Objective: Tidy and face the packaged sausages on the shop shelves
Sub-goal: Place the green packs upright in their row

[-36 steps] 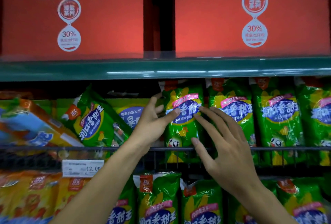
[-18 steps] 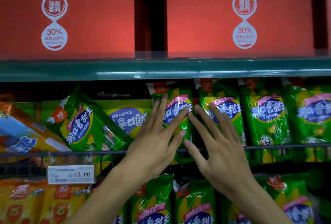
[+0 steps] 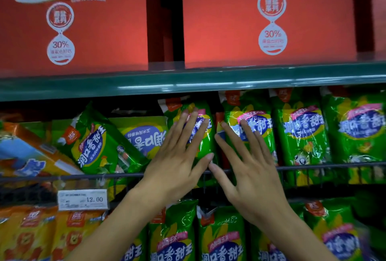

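Head view, one frame.

Left hand [image 3: 177, 160]: fingers straight and spread wide, palm laid flat on an upright green sausage pack [image 3: 203, 133] at the centre of the middle shelf; it grips nothing.

Right hand [image 3: 248, 168]: fingers straight and spread wide, fingertips pressed on the neighbouring green pack [image 3: 248, 114] at 3 o'clock of the first; it grips nothing. The two thumbs lie close together at the wire rail [image 3: 334, 166].

Row of green packs [image 3: 302, 135]: upright, faces forward, side by side toward 3 o'clock, behind the rail.

Tilted green pack [image 3: 94, 145]: at 9 o'clock of the left hand, leaning with its top toward 11 o'clock. Just behind it, an upside-down pack [image 3: 144, 135], label inverted.

Orange and blue pack [image 3: 31, 156]: far 9 o'clock, lying askew.

Price tag [image 3: 83, 199]: clipped below the rail at 8 o'clock, reading 12.00.

Lower shelf: green packs [image 3: 173, 237] at 6 o'clock, orange packs [image 3: 31, 233] at 7 o'clock.

Upper shelf [image 3: 188, 83]: green edge, carrying two red cartons [image 3: 269, 20] at 12 o'clock, each marked 30%.
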